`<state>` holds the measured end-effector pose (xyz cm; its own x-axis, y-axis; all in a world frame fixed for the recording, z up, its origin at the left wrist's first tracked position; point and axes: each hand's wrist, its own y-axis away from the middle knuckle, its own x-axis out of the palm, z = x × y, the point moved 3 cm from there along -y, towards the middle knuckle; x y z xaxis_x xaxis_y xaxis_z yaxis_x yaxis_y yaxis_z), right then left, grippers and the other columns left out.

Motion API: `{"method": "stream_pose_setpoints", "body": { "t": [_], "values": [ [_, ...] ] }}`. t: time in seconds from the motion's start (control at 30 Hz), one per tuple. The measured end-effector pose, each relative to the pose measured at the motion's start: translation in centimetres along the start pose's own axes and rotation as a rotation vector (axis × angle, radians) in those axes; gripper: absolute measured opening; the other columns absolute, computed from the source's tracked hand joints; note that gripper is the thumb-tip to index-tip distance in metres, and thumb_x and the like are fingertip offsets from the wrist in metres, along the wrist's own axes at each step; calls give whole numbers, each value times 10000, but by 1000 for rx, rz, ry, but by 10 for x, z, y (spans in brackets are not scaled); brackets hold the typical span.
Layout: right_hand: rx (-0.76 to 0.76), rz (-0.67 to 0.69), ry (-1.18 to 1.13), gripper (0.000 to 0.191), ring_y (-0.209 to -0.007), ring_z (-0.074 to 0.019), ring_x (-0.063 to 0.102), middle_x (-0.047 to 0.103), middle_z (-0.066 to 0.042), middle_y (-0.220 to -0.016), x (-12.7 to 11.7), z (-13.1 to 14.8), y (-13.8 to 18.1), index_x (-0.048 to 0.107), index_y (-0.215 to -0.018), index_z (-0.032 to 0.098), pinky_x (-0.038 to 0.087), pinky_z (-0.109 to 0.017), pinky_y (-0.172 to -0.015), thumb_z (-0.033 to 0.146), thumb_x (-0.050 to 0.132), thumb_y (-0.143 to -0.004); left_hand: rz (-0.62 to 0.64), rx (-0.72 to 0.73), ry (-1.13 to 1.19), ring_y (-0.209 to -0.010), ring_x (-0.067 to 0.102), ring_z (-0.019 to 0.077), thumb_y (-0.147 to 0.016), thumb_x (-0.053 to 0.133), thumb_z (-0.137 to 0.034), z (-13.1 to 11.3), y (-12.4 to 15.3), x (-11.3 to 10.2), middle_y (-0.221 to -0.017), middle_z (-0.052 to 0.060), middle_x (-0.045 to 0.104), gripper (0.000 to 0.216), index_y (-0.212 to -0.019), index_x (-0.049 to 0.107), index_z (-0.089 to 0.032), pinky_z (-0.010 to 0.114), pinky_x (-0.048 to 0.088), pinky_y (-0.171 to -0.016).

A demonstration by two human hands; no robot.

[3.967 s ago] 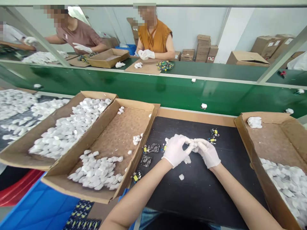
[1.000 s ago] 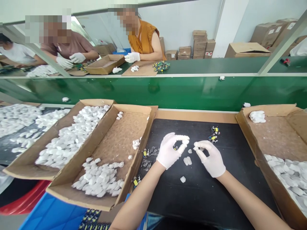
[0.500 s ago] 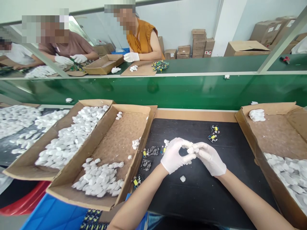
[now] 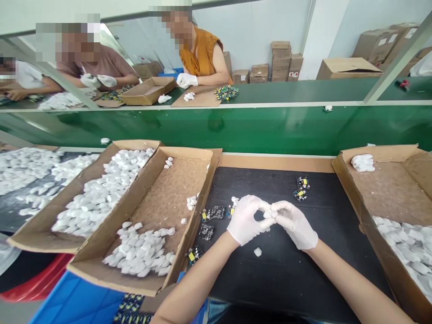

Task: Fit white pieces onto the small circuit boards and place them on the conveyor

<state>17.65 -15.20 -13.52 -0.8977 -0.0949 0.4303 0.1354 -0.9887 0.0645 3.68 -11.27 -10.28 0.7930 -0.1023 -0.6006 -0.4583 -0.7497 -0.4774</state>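
My left hand [image 4: 249, 218] and my right hand [image 4: 294, 223], both in white gloves, meet above the black work mat [image 4: 286, 279]. Between their fingertips they pinch a small white lump [image 4: 270, 214], soft-looking and rounded; the fingers cover part of it. Another white lump [image 4: 258, 251] lies on the mat just below the hands. Left of my left hand are several small circuit boards [image 4: 206, 231] with black faces and yellow parts. Two more boards [image 4: 299, 194] rest on the mat beyond my right hand.
Cardboard trays [image 4: 212, 175] of white lumps stand on the left, and another tray [image 4: 347, 189] on the right. Behind the mat runs a green conveyor [image 4: 270, 130] carrying a few small items. Co-workers in white gloves sit at the far bench [image 4: 286, 92].
My right fingertips have shifted slightly left and closed in around the white lump. The items on the conveyor have moved right. Across the bench, the co-workers' hands have changed position.
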Motion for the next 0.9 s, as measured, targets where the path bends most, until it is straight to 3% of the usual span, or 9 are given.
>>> {"method": "stream_pose_setpoints", "body": {
  "t": [0.2,0.33,0.43,0.53,0.73,0.8,0.9],
  "values": [
    [-5,-29,49,304,-711,-179,608,669,-38,-820,0,3,0,634,-867,192,496,-350,-681,404,758,-687,-8,32,-12,-654,577,150,-717,706,-299,-2,-1,1,-642,-12,643,173,-644,587,-197,279,420,-667],
    [94,51,-110,327,-672,-151,595,643,3,-769,10,8,1,601,-915,227,480,-323,-676,379,770,-680,-63,176,-98,-635,567,158,-750,660,-350,-1,1,1,-607,5,624,198,-650,613,-186,286,404,-652],
    [186,184,-100,374,-785,-167,602,643,-22,-861,16,6,1,612,-983,211,463,-323,-752,382,763,-686,23,346,-249,-555,529,153,-785,605,-350,1,3,8,-524,-3,581,206,-646,638,-202,288,352,-598],
    [191,198,20,341,-789,-183,598,651,-53,-834,12,1,-2,667,-869,148,459,-311,-742,425,749,-687,106,399,-353,-509,506,145,-799,576,-396,5,3,14,-491,-11,560,254,-640,643,-210,290,305,-564],
    [126,82,39,384,-850,-214,627,681,-86,-898,-8,2,-7,680,-992,151,475,-368,-833,433,708,-733,163,306,-484,-681,592,195,-741,528,-652,-6,-4,1,-702,29,642,491,-882,677,-206,333,373,-674],
    [98,7,34,414,-842,-205,630,683,-67,-862,-15,4,-9,677,-1028,159,476,-368,-851,424,729,-714,156,247,-532,-760,607,207,-787,531,-576,-12,-4,-10,-808,40,663,434,-998,651,-216,347,392,-724],
    [81,-67,9,489,-778,-196,639,670,-37,-782,-23,4,-12,665,-1068,162,484,-385,-854,443,754,-678,-14,74,-587,-909,610,222,-842,537,-370,-11,4,-33,-992,69,670,312,-1101,609,-211,357,416,-808]
  ]
}}
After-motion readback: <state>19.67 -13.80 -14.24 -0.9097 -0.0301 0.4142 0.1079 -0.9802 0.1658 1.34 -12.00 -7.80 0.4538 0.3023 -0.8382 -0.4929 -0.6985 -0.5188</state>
